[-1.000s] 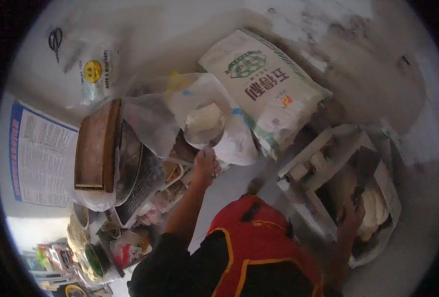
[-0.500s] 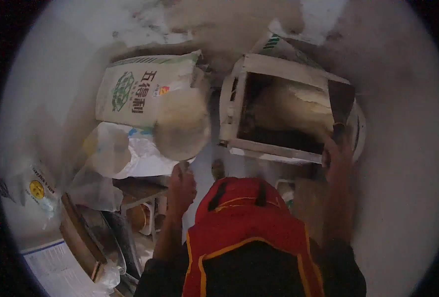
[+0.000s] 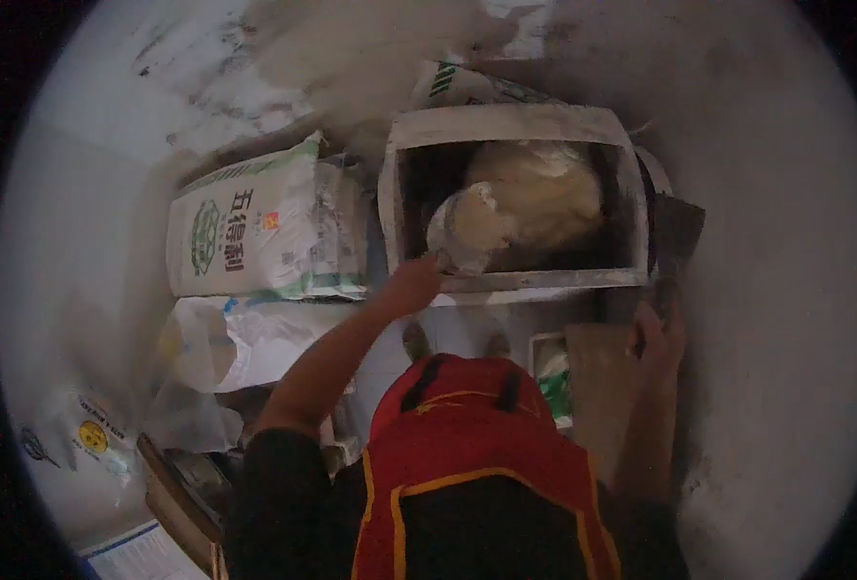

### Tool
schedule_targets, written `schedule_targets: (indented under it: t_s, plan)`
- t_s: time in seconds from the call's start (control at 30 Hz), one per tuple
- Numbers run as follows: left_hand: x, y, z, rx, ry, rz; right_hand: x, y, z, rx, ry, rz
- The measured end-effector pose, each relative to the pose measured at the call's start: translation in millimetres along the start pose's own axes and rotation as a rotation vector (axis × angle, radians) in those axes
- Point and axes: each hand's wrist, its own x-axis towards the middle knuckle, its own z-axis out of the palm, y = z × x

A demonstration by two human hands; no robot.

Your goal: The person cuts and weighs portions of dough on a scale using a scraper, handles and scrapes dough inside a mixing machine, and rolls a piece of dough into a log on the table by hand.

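Note:
My left hand (image 3: 414, 285) is closed on the near edge of a pale round bowl (image 3: 445, 237), which tilts over the left part of a white-rimmed bin (image 3: 506, 116). White flour (image 3: 481, 217) shows at the bowl's mouth. Behind and beside it in the bin lies a large pale dough-like mass (image 3: 554, 188); whether the flour touches it, I cannot tell. Off the bin's right corner, my right hand (image 3: 658, 333) is closed round the handle of a scraper (image 3: 680, 227) with a broad dark blade pointing away from me.
A printed white sack (image 3: 240, 227) stands left of the bin, with a white plastic bag (image 3: 274, 338) nearer me. A brown board (image 3: 617, 406) and a small white box (image 3: 551, 372) lie below the bin. Walls close in on both sides.
The bowl in my left hand has moved right, from in front of the sack to over the bin, and tilted. My right hand has drawn slightly nearer me with the scraper. The view has shifted.

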Motion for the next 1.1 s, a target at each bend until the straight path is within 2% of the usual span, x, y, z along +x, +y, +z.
schedule_targets:
  t_s: [0.03,0.07,0.17,0.27,0.37,0.47,0.57,0.67,0.77,0.87,0.97,1.0,1.07,1.1]
  plan:
    - [4,-33,28,0.07,0.078,0.079,1,6,-7,-0.019,0.002,-0.023]
    - [6,-35,23,0.138,0.155,0.159,3,11,-12,-0.04,0.004,-0.046]
    - [5,-25,8,0.115,0.076,-0.046,-1,21,-19,-0.083,0.055,-0.033]
    - [5,-14,-9,-0.091,0.081,-0.156,-5,9,-15,-0.061,0.044,-0.02]
    - [6,-48,-2,0.431,-0.213,0.059,-4,12,-16,-0.029,-0.004,-0.023]
    - [-7,-70,-1,-0.02,0.035,-0.084,2,29,-26,-0.184,0.043,-0.011]
    - [-12,-27,-43,-0.162,0.045,-0.32,0,17,-21,-0.171,0.011,0.016]
    - [1,-42,-22,0.003,0.015,-0.216,-6,-5,-7,-0.087,-0.018,0.006]
    - [-2,-8,-51,0.147,-0.053,-0.137,-5,2,-6,-0.05,0.02,-0.036]
    - [-1,-19,-30,0.007,0.198,-0.238,-1,6,-14,-0.081,0.028,-0.025]
    - [-12,-9,-30,0.204,0.299,-0.173,-4,-6,-14,-0.17,-0.015,0.043]
    - [-11,-7,-30,0.214,0.227,-0.218,-4,-12,-13,-0.208,-0.034,0.063]
    - [-6,-6,-30,0.236,0.081,-0.302,-2,-10,-11,-0.335,-0.041,-0.06]
    - [-9,-7,-30,0.255,0.126,-0.278,-3,-9,-8,-0.329,-0.044,-0.068]
